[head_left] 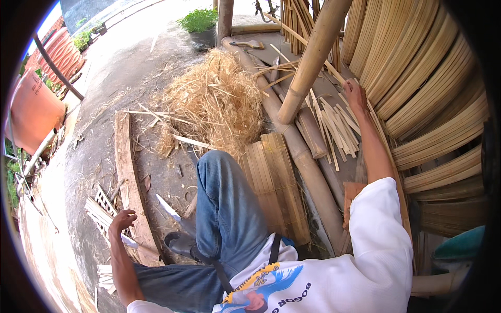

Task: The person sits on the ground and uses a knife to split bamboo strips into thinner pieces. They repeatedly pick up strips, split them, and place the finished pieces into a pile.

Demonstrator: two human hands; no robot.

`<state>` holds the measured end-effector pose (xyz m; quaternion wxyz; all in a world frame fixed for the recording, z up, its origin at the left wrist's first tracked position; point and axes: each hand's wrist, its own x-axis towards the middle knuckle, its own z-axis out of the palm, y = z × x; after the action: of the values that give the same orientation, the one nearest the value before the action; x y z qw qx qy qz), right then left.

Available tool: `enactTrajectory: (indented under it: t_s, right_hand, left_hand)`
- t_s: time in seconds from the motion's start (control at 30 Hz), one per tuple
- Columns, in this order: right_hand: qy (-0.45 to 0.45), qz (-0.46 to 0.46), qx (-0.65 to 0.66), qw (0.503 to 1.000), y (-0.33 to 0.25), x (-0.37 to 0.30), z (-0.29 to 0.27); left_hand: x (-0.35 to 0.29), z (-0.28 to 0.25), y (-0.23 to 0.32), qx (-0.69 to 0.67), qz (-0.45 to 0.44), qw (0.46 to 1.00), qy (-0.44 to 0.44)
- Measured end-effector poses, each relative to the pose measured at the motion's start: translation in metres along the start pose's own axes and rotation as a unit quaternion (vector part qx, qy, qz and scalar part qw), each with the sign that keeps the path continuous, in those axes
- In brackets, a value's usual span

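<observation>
At the right, my right hand (355, 97) is closed round a long thin bamboo strip (313, 49), which slants up and left behind a thick bamboo pole. My left hand (123, 221) hangs beside a wooden plank (127, 167), its fingers loosely curled and apart with nothing visible in them. Just below it lies a pale, blade-like piece (129, 241). A knife (168, 206) points up and left between the plank and my shoe. Split bamboo sticks (336, 125) lie in a loose spread below my right hand.
A big heap of bamboo shavings (214, 99) lies ahead. Bundled bamboo slats (412, 57) stand at the right behind the slanting bamboo pole (313, 62). A woven slat panel (274, 182) lies beside my knee. A brush (248, 45) and a potted plant (199, 26) are farther off.
</observation>
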<state>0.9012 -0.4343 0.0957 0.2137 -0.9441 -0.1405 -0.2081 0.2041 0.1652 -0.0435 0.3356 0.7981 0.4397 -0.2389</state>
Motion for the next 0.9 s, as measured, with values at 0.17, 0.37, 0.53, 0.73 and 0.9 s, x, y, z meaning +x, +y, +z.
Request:
enactTrajectory:
  t_s: [0.17,0.37,0.53,0.73,0.9]
  right_hand:
    - [-0.042,0.063,-0.060,0.995,-0.012,0.012,-0.006]
    - [-0.062,0.120,-0.057,0.989,-0.006,-0.044,-0.031]
    - [-0.022,0.137,-0.038,0.990,0.008,-0.107,-0.034]
    - [-0.064,0.178,-0.032,0.981,0.022,-0.148,-0.050]
    - [0.000,0.185,-0.040,0.982,-0.019,-0.150,-0.079]
  left_hand:
    - [0.004,0.002,-0.008,-0.008,0.025,1.000,0.014]
    - [0.020,0.008,-0.007,0.010,0.021,1.000,-0.012]
    - [0.035,0.009,0.002,-0.007,0.066,0.998,0.001]
    - [0.031,0.009,0.016,0.049,0.085,0.995,0.018]
    - [0.011,0.002,0.013,0.079,0.081,0.993,0.018]
